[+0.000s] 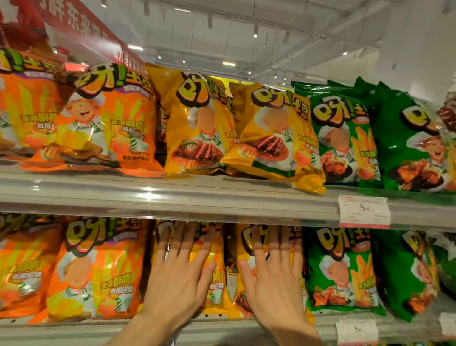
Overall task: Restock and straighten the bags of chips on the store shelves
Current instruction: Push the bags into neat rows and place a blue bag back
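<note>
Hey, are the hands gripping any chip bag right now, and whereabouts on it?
Nothing is gripped. The left hand and right hand lie flat, fingers straight, each pressing the front of a yellow bag on the middle shelf.

Red hanging banner with white characters (60, 5) upper left. White paper price tag with red edge (363, 211) clipped on upper shelf rail; ceiling spotlights (255, 35) above aisle.

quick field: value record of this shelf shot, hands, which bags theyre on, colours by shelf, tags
left hand: flat, fingers straight, on a yellow bag, middle shelf
right hand: flat, fingers spread, on the next yellow bag
top shelf, left to right: orange, yellow, green bags
tilted bag: yellow, top shelf, leaning left
middle shelf: same colour order
price tags: top rail, middle rail
</note>
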Available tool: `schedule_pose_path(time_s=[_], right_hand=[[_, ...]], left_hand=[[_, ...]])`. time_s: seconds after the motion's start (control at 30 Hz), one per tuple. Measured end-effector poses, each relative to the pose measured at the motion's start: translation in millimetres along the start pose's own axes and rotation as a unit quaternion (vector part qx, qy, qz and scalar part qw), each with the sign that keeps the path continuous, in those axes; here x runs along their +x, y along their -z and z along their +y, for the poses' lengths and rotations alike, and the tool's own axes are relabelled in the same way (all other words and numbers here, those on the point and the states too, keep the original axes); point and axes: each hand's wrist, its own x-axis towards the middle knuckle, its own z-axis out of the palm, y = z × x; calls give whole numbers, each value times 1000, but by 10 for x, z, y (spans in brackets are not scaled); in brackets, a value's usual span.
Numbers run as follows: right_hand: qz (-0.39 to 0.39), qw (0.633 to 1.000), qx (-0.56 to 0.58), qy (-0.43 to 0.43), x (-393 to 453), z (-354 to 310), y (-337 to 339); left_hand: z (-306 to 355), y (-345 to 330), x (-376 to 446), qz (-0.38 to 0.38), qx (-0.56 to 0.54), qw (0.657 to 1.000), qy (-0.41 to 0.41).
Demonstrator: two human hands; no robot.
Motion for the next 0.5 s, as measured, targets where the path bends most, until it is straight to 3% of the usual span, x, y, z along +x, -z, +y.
schedule_pose_path(time_s=[0.13, 0.27, 0.4, 0.5], right_hand=[[6, 999, 26, 19, -3, 40, -1], [21, 988, 151, 31, -52, 194, 152], [40, 945, 319, -55, -214, 585, 368], [84, 918, 367, -125, -286, 1095, 457]], left_hand=[[-6, 13, -6, 9, -7, 1000, 0], [58, 97, -41, 38, -48, 998, 6], [376, 188, -53, 74, -158, 985, -3], [844, 225, -23, 79, -257, 963, -6]])
